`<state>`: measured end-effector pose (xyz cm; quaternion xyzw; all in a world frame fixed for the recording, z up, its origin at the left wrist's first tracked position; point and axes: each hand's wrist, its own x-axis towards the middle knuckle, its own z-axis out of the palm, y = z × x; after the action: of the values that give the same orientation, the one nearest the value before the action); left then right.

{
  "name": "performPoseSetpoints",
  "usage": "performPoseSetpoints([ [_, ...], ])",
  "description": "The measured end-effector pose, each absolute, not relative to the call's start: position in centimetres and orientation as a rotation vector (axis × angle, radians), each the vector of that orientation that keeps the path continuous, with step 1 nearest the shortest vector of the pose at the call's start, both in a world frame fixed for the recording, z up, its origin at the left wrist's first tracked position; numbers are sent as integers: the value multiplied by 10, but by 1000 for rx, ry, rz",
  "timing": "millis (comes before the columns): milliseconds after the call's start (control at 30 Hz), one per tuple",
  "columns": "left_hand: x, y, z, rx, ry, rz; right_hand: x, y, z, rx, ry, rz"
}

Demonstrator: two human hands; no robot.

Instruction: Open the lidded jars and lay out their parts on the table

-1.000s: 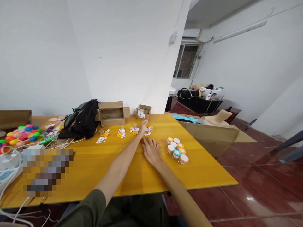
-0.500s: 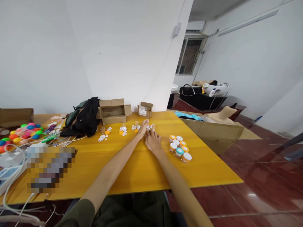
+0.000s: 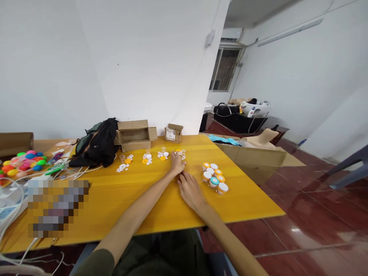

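My left hand is over the table at the rightmost group of small parts, its fingers stretched forward and its thumb out to the right. Just beyond its fingertips are an orange ring-shaped lid, small white perforated discs and a clear jar. Closer to me, my right hand lies low on the tabletop with its fingers extended toward the left hand; nothing shows in it. Lidded jars with orange, white and teal tops stand in a cluster to its right.
Similar groups of discs, orange lids and clear jars line the table leftward. Behind stand two open cardboard boxes and a black bag. Cables, a power strip and colourful balls crowd the left.
My right hand has drawn back toward me, away from the small parts. The left hand has lowered and turned over by the rightmost group, where an orange lid now shows. The view has shifted slightly.
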<state>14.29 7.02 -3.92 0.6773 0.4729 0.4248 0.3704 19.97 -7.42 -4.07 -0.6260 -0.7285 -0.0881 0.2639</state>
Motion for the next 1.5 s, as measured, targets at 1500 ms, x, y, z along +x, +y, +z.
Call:
performPoseSetpoints([
  [1500, -32, -13, -13, 1871, 888, 980, 139, -27, -13, -1467, -1973, 526],
])
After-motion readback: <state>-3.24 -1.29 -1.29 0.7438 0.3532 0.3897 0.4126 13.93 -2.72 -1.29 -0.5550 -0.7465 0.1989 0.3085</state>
